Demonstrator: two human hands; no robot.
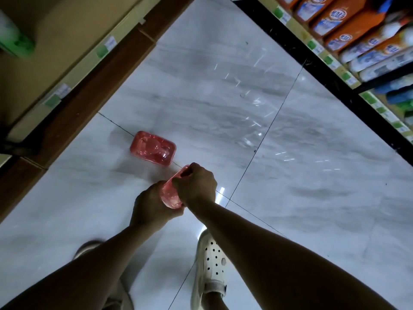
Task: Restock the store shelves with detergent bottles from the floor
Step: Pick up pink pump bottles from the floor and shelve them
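Both my hands hold one pink translucent detergent bottle [170, 193] above the floor in the middle of the view. My left hand [150, 203] grips its near end from the left. My right hand [196, 183] curls over its top, fingers hooked at the far end. Much of that bottle is hidden by my hands. A second pink bottle [153, 147] stands on the grey tiled floor [257, 135] just beyond, apart from both hands.
A beige shelf [73, 52] with a brown base and green price tags runs along the left. On the right a black-framed shelf [330, 70] holds orange and white packages. My feet in white clogs [211, 265] stand below.
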